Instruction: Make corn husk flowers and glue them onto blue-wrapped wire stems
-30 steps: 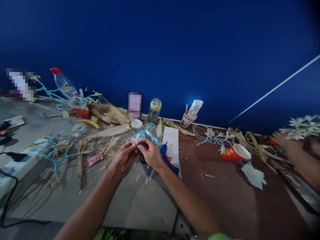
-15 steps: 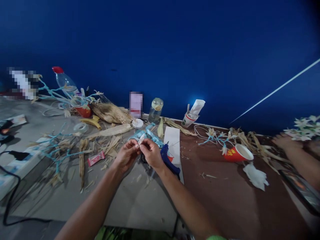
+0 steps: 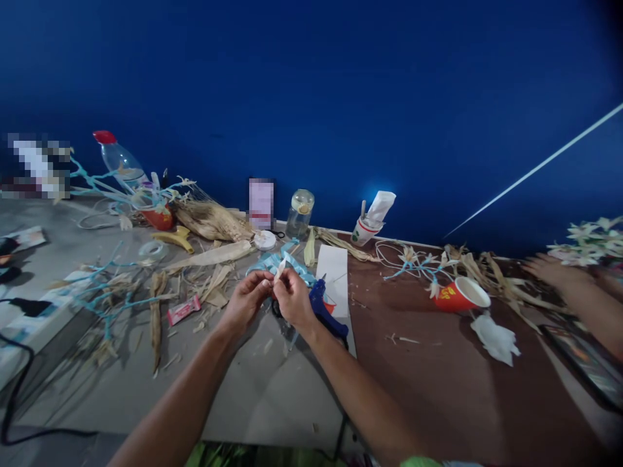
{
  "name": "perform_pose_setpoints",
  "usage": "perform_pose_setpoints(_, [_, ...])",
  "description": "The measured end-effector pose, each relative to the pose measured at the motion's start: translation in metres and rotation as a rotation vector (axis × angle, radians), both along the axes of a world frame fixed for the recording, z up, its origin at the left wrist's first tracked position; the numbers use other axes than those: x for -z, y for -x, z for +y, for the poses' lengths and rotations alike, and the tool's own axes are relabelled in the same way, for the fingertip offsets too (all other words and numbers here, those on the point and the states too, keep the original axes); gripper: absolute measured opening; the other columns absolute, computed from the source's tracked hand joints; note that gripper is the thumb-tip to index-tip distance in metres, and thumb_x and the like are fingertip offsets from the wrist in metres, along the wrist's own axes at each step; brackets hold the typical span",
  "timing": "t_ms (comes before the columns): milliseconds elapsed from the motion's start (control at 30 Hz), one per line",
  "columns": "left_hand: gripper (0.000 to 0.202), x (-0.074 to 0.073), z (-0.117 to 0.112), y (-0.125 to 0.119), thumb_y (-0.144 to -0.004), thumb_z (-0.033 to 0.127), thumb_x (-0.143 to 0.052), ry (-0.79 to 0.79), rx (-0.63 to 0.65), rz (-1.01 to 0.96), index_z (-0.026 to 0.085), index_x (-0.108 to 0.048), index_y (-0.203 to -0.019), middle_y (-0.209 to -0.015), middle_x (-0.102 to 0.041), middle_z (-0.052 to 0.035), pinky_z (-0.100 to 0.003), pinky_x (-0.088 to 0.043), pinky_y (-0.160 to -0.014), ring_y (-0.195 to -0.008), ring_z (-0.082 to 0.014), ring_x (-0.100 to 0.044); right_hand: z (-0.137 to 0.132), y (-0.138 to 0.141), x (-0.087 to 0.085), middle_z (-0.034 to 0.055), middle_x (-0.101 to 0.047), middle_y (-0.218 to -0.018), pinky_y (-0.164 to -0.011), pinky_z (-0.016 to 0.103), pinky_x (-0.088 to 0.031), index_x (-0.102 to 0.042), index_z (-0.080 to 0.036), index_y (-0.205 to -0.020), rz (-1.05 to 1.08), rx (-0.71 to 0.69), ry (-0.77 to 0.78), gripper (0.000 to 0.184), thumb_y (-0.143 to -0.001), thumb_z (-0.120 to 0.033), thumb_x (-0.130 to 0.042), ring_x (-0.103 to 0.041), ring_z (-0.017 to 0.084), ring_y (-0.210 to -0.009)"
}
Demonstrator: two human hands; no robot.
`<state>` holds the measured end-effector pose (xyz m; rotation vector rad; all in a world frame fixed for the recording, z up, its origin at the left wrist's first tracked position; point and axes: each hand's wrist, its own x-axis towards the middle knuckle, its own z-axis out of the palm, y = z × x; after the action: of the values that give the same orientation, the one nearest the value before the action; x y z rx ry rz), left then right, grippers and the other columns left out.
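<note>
Fingertips together at the middle of the table, my left hand [image 3: 249, 299] and my right hand [image 3: 294, 299] both pinch a small pale piece of corn husk [image 3: 281, 267], its pointed tip upward. Light-blue ribbon [image 3: 265, 261] lies loose just beyond the fingers. Right beside my right wrist is a blue glue gun [image 3: 321, 303], partly over a white sheet [image 3: 333, 263]. Fingers hide the husk's lower end.
Dry husks [image 3: 214, 256], a pink wrapper [image 3: 183, 310] and blue-wrapped stems [image 3: 109, 308] spread left. A red paper cup [image 3: 450, 296] lies tipped at right, near crumpled tissue [image 3: 496, 338]. A glass jar [image 3: 299, 217] stands behind. Another person's hand [image 3: 555, 269] is near white flowers far right.
The pale husk piece now stands more upright and shows more above my fingers. Both hands stay together, and the view has shifted slightly.
</note>
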<state>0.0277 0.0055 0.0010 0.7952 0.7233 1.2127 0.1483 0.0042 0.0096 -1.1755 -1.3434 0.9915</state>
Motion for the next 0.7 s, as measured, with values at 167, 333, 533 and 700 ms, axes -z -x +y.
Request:
perform_pose_setpoints(167, [0.024,0.004,0.003,0.0,-0.064,0.026,-0.076,-0.022,-0.06,0.087,0.015,-0.063,-0.081,-0.065,-0.062,0.0006,-0.021,-0.043,-0.057,-0.054,-0.0097,-0.056,0.001,-0.002,-0.004,-0.0008,-0.059,-0.063,-0.059,0.026,-0.044,-0.055,-0.019,-0.069,-0.052,0.046,0.065,0.013,-0.073,-0.032,-0.056,-0.053,0.014,-0.059])
perform_pose_setpoints(333, [0.019,0.002,0.002,0.0,-0.063,0.023,-0.077,-0.005,-0.034,0.061,0.013,-0.064,-0.072,-0.057,-0.058,0.0011,-0.018,-0.038,-0.049,-0.048,-0.0067,-0.049,0.004,-0.017,-0.012,-0.0025,-0.056,-0.055,-0.058,0.026,-0.042,-0.053,-0.02,-0.056,-0.181,-0.034,0.115,0.021,-0.068,-0.035,-0.062,-0.051,0.013,-0.055])
perform_pose_setpoints(533, [0.015,-0.009,-0.001,0.001,-0.069,0.019,-0.073,0.087,0.003,-0.114,0.014,-0.06,-0.074,-0.063,-0.055,0.0018,-0.02,-0.043,-0.055,-0.049,-0.0053,-0.046,0.001,-0.044,-0.019,-0.0021,-0.063,-0.067,-0.056,0.022,-0.043,-0.063,-0.019,-0.082,0.071,-0.125,0.206,0.021,-0.066,-0.02,-0.051,-0.053,0.01,-0.055])
perform_pose_setpoints(700, [0.01,-0.013,0.001,0.004,-0.075,0.017,-0.066,0.123,0.042,-0.191,0.015,-0.057,-0.073,-0.059,-0.048,0.0028,-0.024,-0.048,-0.063,-0.05,-0.0065,-0.044,0.003,-0.061,-0.016,-0.003,-0.061,-0.058,-0.042,0.021,-0.035,-0.058,-0.018,-0.083,0.115,-0.052,0.269,0.018,-0.074,-0.031,-0.048,-0.045,0.009,-0.039])
